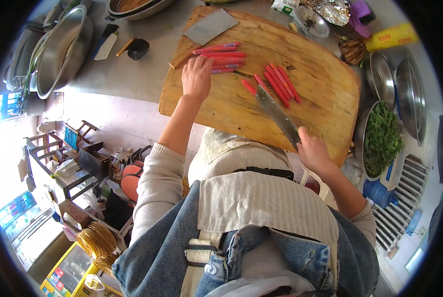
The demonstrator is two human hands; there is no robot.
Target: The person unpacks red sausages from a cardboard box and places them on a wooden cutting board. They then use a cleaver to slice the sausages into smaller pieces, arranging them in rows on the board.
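- One large rounded wooden chopping board [281,106] fills the middle of what we see, lying on a grey worktop [127,74] whose edge runs along the board's near side
- To the far left we find a big round steel basin [58,49] on that worktop, well apart from the board
- At the right a steel bowl heaped with chopped green leaves [380,138] sits just beside the board's right edge, with two empty steel pans [410,94] behind it
- We see a broad rectangular steel cleaver [209,27] lying flat at the board's far left corner, untouched
- A long narrow steel knife [276,111] slants across the board, its tip near the red sticks; the right hand [313,151] is wrapped round its handle at the board's near edge, fingers curled tight together
- The left hand [196,76] rests palm down on the board, fingers close together and pressed on the end of the left bundle
- That left bundle of thin red sausage sticks [221,57] lies crosswise just below the cleaver
- A second group of red sticks [280,84] lies slanted in the board's middle, just beside the knife blade; we cannot tell if the blade touches them
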